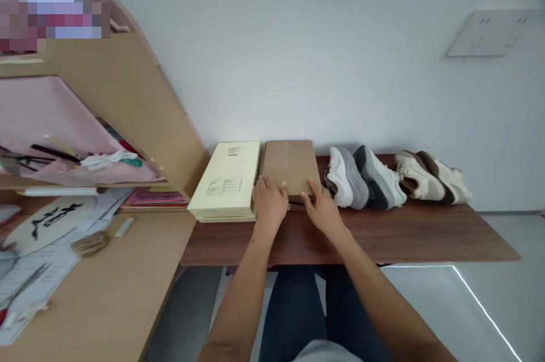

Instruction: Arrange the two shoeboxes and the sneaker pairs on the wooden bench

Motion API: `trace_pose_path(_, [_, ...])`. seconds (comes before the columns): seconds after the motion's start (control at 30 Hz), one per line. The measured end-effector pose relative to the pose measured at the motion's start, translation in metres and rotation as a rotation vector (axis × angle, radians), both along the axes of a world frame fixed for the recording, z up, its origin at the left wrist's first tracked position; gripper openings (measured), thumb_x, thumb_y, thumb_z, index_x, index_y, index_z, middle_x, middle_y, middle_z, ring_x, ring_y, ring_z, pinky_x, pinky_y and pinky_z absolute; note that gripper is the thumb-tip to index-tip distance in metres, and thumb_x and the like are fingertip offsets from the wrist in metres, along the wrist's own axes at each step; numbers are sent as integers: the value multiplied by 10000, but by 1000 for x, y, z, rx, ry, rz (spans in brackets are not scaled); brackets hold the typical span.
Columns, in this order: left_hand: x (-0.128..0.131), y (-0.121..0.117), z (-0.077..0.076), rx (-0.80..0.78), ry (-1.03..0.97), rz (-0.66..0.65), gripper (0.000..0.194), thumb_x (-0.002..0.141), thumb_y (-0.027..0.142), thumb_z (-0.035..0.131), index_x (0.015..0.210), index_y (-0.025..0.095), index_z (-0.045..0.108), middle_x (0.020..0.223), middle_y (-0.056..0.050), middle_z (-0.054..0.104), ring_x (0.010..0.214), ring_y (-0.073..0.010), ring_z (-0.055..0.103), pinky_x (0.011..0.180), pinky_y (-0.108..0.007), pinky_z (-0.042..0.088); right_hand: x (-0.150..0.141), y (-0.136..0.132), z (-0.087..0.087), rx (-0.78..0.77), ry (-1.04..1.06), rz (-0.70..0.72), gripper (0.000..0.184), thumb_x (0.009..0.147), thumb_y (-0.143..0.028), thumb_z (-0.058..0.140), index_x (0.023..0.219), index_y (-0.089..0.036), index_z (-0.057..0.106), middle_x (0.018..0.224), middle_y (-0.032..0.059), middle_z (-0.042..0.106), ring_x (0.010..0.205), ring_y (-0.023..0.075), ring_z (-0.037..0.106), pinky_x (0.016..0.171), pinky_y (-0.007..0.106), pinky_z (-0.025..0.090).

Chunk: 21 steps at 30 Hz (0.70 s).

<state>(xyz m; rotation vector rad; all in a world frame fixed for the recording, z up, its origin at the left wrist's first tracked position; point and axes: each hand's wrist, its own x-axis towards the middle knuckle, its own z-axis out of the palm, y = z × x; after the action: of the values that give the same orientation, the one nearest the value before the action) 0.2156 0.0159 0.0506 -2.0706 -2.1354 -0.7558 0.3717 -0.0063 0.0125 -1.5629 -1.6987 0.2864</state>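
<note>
A closed brown cardboard box (290, 160) lies on a dark wooden board against the wall. My left hand (271, 200) rests over its front left corner, fingers stretched out on the top and thumb apart. At the front right corner, my right hand (322, 209) touches the box with its thumb and fingers spread. Neither hand is wrapped round it. Just left of the brown box are stacked cream boxes (225, 172) with printed labels. To the right stand a pair of white and grey sneakers (347, 177) and a pair of beige and brown sneakers (421, 177).
The wooden board (361, 240) ends at a front edge above my legs. On the left, a tan desk (128, 265) holds papers, a round fan (51, 226) and small items beside a shelf unit (114, 84). Wall sockets (485, 33) are at upper right.
</note>
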Motion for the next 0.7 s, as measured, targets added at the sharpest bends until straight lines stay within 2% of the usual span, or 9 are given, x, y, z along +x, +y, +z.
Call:
trace_pose_path(0.1, [5, -4, 0, -5, -34, -54, 613, 964, 391, 338, 1359, -66, 447, 1363, -334, 502, 1307, -364, 483, 1059, -480, 392, 11, -6, 0, 16, -5, 11, 586, 950, -487, 415, 1434, -157, 439, 1352, 233, 523, 1268, 356, 517, 963, 534, 492])
trace_pose_path(0.23, [17, -6, -1, -30, -50, -41, 650, 957, 385, 361, 1377, -108, 408, 1405, -355, 448, 1348, -390, 430, 1085, -483, 369, 19, -3, -1, 33, -2, 26, 594, 959, -499, 396, 1436, -148, 436, 1358, 239, 517, 1282, 347, 503, 986, 541, 473])
trace_pose_path(0.33, [24, -6, -3, -15, -102, -23, 649, 953, 379, 369, 1401, -90, 384, 1448, -354, 396, 1385, -395, 378, 1102, -516, 342, 20, -2, -1, 48, 10, 24, 589, 964, -504, 388, 1444, -166, 428, 1360, 232, 518, 1282, 343, 499, 983, 552, 469])
trace_pose_path(0.43, [16, -14, -1, 2, -241, -106, 694, 946, 411, 398, 1446, -64, 323, 1486, -345, 345, 1423, -383, 319, 1125, -531, 313, 19, -9, 5, 82, -4, -6, 582, 961, -498, 404, 1436, -163, 436, 1379, 230, 493, 1302, 348, 471, 1000, 578, 445])
trace_pose_path(0.5, [-3, -29, 1, 62, -370, -185, 737, 941, 458, 419, 1501, 10, 253, 1532, -294, 308, 1451, -352, 275, 1146, -525, 292, 15, -20, 16, 137, -18, -87, 584, 947, -492, 444, 1426, -157, 449, 1416, 235, 448, 1340, 367, 418, 1028, 614, 401])
trace_pose_path(0.57, [-33, -50, 1, 195, -491, -181, 723, 941, 487, 431, 1535, 134, 222, 1576, -203, 282, 1471, -302, 246, 1178, -505, 246, 5, -35, 30, 194, 11, -143, 567, 938, -470, 475, 1417, -168, 459, 1424, 225, 438, 1349, 360, 402, 1052, 616, 378])
trace_pose_path(0.63, [-71, -69, -1, 311, -617, -46, 649, 954, 489, 416, 1518, 199, 280, 1564, -152, 332, 1452, -261, 300, 1190, -452, 241, -12, -50, 43, 192, 90, -72, 514, 944, -439, 475, 1399, -198, 478, 1384, 193, 488, 1304, 317, 463, 1054, 564, 409])
trace_pose_path(0.7, [-110, -79, -5, 373, -751, 142, 616, 961, 516, 385, 1488, 201, 343, 1535, -148, 381, 1428, -254, 345, 1179, -417, 271, -38, -61, 51, 119, 180, 90, 464, 951, -422, 470, 1371, -226, 506, 1350, 160, 532, 1265, 275, 511, 1052, 502, 441])
